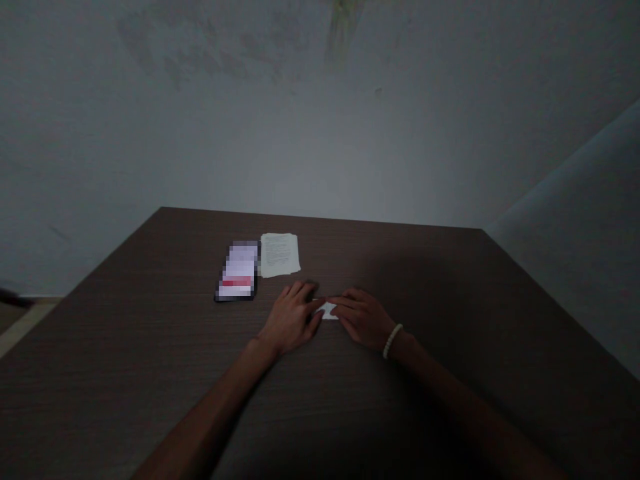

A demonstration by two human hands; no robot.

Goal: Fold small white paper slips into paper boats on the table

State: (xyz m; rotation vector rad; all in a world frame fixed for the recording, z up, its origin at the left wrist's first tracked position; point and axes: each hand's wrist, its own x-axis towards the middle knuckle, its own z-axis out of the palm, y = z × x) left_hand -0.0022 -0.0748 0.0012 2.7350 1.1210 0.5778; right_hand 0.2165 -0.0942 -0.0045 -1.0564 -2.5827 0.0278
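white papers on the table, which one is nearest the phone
The uncovered paper with lines of print, just right of the phone. The other paper, partly covered by the left hand and right hand, is farther away.

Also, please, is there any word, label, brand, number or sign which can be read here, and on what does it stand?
No text is readable.
Printed papers: lines of print, too small to read.
Phone: screen pixelated, nothing legible.
White paper between left hand and right hand: partly covered, any marks too small.
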